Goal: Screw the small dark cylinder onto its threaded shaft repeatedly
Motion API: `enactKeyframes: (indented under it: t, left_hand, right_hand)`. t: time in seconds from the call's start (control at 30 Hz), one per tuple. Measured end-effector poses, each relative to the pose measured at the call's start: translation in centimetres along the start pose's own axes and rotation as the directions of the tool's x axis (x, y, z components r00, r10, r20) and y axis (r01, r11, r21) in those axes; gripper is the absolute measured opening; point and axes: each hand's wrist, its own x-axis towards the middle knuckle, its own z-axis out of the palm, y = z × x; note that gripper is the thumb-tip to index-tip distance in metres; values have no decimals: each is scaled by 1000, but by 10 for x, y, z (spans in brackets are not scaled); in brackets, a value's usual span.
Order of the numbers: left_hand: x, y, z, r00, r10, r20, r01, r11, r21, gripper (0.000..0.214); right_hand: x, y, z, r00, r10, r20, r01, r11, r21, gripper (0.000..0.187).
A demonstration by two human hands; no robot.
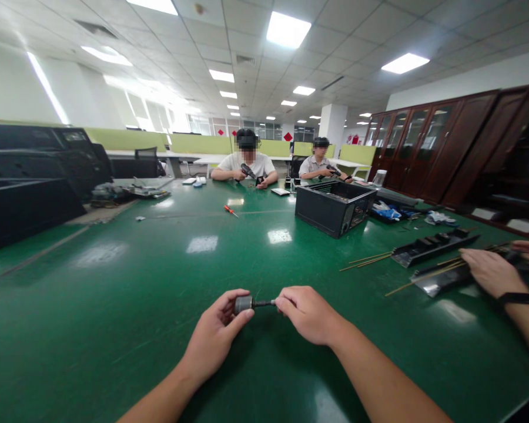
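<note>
Above the green tabletop, my left hand point(216, 326) is closed round a small grey cylindrical part point(244, 304), thumb in front and fingers behind. A thin dark shaft point(263, 304) sticks out of the cylinder to the right, lying almost level. My right hand point(308, 311) pinches the far end of that shaft, where a short light-coloured tip shows at the fingertips. The exact kind of part cannot be made out. My palm and fingers hide the cylinder's left end.
At right, another person's hands point(494, 271) handle thin brass-coloured rods point(365, 260) over black metal trays point(436, 247). A black computer case point(328, 210) stands beyond, with an orange screwdriver point(230, 210) to its left. Two people across the table hold power drills point(248, 171).
</note>
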Motion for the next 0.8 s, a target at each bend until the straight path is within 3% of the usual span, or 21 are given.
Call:
enactKeyframes:
  t: [0.17,0.27,0.33,0.53,0.67,0.73,0.8]
  left_hand:
    - [1,0,0,1000,-1,-1,1,999,-36,44]
    - [2,-1,-1,1000,-13,-11,13,998,-57,45]
    - [2,-1,-1,999,-23,-28,20,996,-86,46]
    - [2,1,-6,977,-75,-197,28,972,-233,47]
    - [-2,10,-31,951,-109,-290,49,977,-206,56]
    - [-10,15,-55,938,-134,-320,84,983,-165,54]
    - [-24,19,-82,916,-162,-367,140,986,-85,67]
  right_hand:
    - [0,4,-7,1000,-11,-15,11,1000,10,32]
    - [2,17,-11,1000,2,-28,2,993,120,35]
    - [4,31,-12,994,94,-62,-72,952,297,45]
    - [13,74,-11,961,224,-163,-160,930,330,61]
    - [17,84,-7,953,260,-155,-197,922,333,61]
    - [18,85,-5,954,266,-140,-207,920,334,62]
    - [18,85,-3,955,266,-129,-211,919,334,62]
